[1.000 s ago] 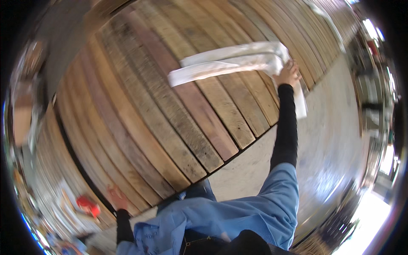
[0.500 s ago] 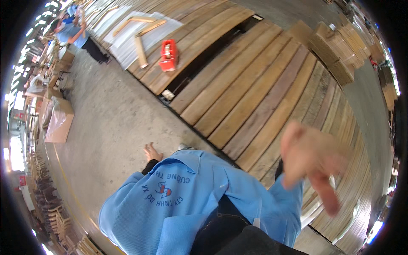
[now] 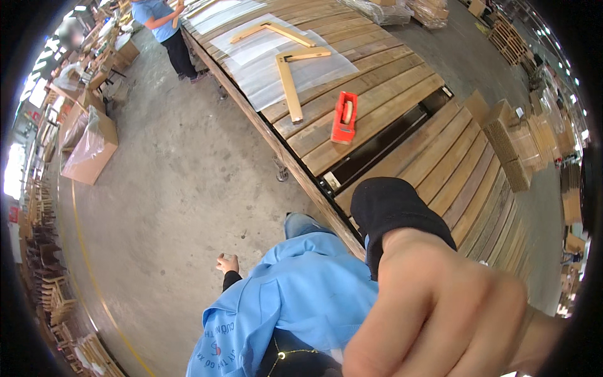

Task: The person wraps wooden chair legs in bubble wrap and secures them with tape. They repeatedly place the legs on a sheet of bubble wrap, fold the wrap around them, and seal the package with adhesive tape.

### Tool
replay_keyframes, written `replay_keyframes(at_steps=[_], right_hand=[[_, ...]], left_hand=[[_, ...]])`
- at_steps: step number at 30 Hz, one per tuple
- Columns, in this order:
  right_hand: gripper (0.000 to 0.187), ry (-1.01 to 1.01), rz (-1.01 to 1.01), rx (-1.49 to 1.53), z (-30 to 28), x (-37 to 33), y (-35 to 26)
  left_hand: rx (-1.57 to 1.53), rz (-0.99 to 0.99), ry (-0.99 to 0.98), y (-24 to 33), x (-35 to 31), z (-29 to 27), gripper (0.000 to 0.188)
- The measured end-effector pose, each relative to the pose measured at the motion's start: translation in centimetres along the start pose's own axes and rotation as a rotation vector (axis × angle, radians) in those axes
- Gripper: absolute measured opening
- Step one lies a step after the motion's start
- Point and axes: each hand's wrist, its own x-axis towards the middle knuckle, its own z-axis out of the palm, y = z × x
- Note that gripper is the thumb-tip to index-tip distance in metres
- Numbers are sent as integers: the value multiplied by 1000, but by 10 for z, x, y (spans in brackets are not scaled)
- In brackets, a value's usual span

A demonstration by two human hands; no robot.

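Looming close, the empty right hand (image 3: 440, 308) curls half-shut, hiding part of the plank table (image 3: 402, 157); red tape dispenser (image 3: 344, 117) beyond.

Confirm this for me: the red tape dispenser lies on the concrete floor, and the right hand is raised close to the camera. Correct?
Not quite. The red tape dispenser lies on the wooden plank table, not on the floor, as the head view shows. The right hand is indeed raised close to the camera.
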Motion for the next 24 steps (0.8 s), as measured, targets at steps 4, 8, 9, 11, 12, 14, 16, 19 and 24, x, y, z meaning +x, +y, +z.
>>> replay_keyframes(at_steps=[4,8,9,11,12,14,16,19,24], right_hand=[[51,-7,-16,6,-52,29,72],[47,21,68,-47,-114,27,139],[45,28,62,-63,-133,27,160],[43,103,97,-136,-176,29,179],[43,158,38,-190,-198,28,186],[41,386,51,-329,-242,26,201],[39,770,217,-704,-274,-5,207],[37,1516,752,-1109,-288,-104,276],[25,1583,1454,-605,-234,-234,454]], left_hand=[[53,68,-22,49,63,-1,78],[-42,148,-120,153,143,23,79],[-106,318,-66,172,185,15,81],[-42,397,-89,234,233,19,78],[71,487,-13,251,272,-18,74],[129,623,-35,313,297,-30,66],[47,661,-201,403,276,-15,61],[45,706,-187,476,315,-42,54],[73,1217,-86,644,372,-31,39]])
